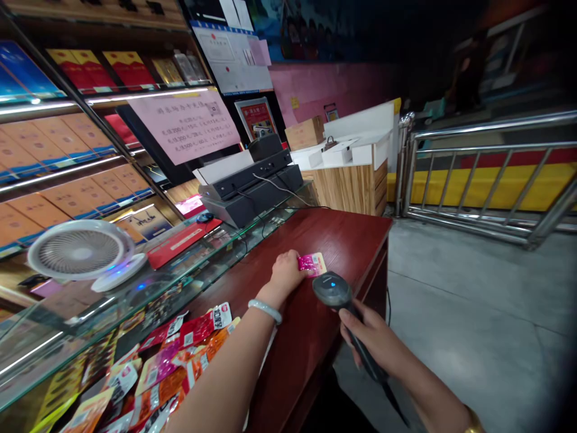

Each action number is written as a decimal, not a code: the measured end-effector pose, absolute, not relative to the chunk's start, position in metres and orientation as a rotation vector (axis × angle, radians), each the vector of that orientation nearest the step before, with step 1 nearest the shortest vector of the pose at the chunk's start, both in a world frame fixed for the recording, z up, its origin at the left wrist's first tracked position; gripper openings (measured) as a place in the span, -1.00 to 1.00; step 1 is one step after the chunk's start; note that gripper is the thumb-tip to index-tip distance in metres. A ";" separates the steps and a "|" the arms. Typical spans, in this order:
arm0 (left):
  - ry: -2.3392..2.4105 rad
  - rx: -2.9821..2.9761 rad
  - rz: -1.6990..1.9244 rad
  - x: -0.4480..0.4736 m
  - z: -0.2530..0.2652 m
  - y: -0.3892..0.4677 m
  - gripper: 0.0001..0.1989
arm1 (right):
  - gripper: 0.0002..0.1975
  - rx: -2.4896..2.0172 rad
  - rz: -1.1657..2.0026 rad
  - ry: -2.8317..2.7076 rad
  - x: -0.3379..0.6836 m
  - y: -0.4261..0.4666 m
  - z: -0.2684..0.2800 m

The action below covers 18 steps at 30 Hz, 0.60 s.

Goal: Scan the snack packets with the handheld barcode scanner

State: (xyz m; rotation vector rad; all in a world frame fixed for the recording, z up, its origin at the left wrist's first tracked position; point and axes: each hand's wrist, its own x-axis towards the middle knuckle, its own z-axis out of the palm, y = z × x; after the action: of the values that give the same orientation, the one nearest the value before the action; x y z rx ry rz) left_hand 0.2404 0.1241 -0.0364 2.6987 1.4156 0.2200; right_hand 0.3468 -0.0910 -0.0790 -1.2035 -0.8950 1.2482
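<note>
While the left hand (287, 269) pinches a pink packet (312, 264), right hand (372, 337) wrapped round a scanner (332, 290), grip narrow

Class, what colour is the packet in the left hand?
The packet is bright pink with a pale cream end; head view shows it.

The left end of the small packet (314, 264) is covered by the left hand (287, 269); its print cannot be read. The handle of the scanner (332, 291) is partly hidden by the right hand (376, 341). The packet pile (155, 367) is cut off below. The dark area (469, 72) at upper right is blurred.
</note>
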 end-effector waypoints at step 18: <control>1.388 2.567 0.609 0.124 -0.018 0.027 -0.62 | -0.58 -1.092 1.311 -1.125 0.295 -0.112 -0.051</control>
State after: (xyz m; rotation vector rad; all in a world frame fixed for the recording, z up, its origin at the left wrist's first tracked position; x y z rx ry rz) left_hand 0.1240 0.0270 -0.0175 2.5670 1.3885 0.6094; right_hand 0.2951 -0.1125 -0.0509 -1.0922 -1.1249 1.3105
